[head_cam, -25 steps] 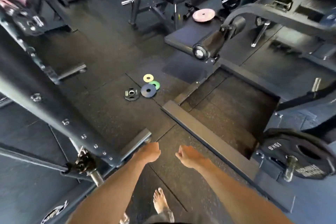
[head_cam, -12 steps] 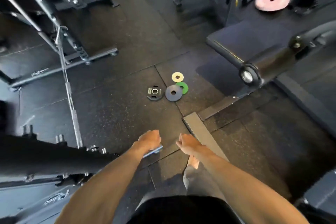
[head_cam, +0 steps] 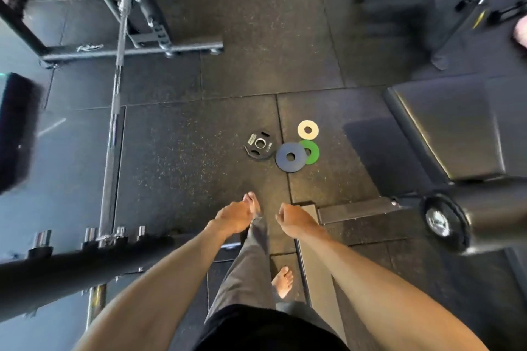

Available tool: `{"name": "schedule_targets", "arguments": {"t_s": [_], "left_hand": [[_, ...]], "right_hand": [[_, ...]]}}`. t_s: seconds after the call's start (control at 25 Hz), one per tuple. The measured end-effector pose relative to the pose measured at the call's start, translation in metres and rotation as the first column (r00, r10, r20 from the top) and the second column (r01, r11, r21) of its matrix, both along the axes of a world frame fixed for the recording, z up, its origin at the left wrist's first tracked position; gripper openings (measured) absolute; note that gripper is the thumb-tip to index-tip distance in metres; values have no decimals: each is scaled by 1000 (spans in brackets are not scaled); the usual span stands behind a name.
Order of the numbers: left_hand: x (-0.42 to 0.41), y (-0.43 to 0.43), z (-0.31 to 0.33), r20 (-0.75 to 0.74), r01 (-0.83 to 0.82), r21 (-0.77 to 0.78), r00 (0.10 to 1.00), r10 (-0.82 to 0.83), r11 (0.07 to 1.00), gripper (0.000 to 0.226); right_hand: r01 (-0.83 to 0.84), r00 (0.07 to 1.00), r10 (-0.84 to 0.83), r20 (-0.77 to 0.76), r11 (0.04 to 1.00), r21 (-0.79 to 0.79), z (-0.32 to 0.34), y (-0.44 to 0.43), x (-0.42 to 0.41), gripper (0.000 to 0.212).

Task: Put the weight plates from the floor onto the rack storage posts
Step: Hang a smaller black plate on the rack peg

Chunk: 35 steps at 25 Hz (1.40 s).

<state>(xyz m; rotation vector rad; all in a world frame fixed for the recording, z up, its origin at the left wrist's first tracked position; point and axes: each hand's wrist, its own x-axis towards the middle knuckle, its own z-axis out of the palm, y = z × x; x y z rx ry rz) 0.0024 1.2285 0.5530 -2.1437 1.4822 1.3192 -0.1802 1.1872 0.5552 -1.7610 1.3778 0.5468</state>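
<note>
Black rubber gym flooring (head_cam: 185, 151) with little flecks in it, tile seams running through, machines all around the edges.

Both arms are stretched out forward and down. Left hand (head_cam: 233, 215) is loosely curled with nothing in it, back of the hand facing up. Right hand (head_cam: 296, 221) is the same deal: fingers loosely tucked, gripping nothing. The 2 hands are near each other but apart.

Right under the left hand a bare foot (head_cam: 254, 201) pokes out on a grey trouser leg (head_cam: 251, 259), and the other bare foot (head_cam: 283, 282) is planted further back.

The 4 weight plates are all still on the floor, just ahead of the hands. The black grip plate (head_cam: 259, 145) sits furthest left, with the dark blue plate (head_cam: 291, 157) just beside it; can't tell if they touch. The blue one overlaps the left edge of the green plate (head_cam: 313, 152), and the cream plate (head_cam: 308, 129) lies just past the green one.

Further out: a long chrome barbell (head_cam: 112, 151) lies along the left, ending at a black beam (head_cam: 71, 268) with short chrome pegs (head_cam: 42, 238) lower left. On the right are a black bench pad (head_cam: 445, 128) and a roller pad (head_cam: 484, 222) with a shiny end cap.
</note>
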Motion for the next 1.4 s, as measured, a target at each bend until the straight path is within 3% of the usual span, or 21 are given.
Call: {"name": "schedule_targets", "arguments": {"t_s": [0.16,0.24,0.32,0.52,0.68,0.76,0.84,0.92,0.96,1.08,1.2,1.4], "left_hand": [[21,-52,-49,-74,-171,37,982,173,985,67],[30,-85,-60,-67,-191,112,978,199,975,49],[41,-120,-75,-55,-165,80,984,170,983,34],[59,-209,-119,-84,-164,129,981,176,978,27],[57,-257,-191,-85,-198,163,973,214,966,29],[52,-275,-250,-84,-247,196,960,267,949,30],[51,-289,-315,-64,-330,249,932,356,910,31],[51,-302,-386,-45,-456,311,869,492,834,29],[51,-309,-426,-34,-540,338,812,583,771,29],[55,-339,-508,-9,-788,414,497,868,456,31],[57,-360,-572,16,-896,383,250,968,225,43],[55,-368,-630,40,-954,255,173,984,157,28]], "right_hand": [[-3,999,5,-32,999,53,-35,-60,11,30],[-1,998,7,-59,995,98,-51,-90,24,31],[12,999,-9,-32,995,100,-64,-125,40,29],[13,1000,-16,26,994,111,-120,-204,79,27],[0,1000,1,-7,983,185,-215,-239,91,36],[-11,999,19,-45,986,165,-300,-250,89,49],[20,997,-5,-82,983,181,-356,-271,90,41],[10,997,1,-75,990,143,-392,-305,98,23],[35,997,-27,-75,993,109,-425,-320,100,26],[96,990,-102,-94,993,-64,-504,-372,109,39],[169,978,-189,-91,967,-189,-578,-419,130,37],[17,979,-73,-188,960,-281,-643,-453,155,48]]}}
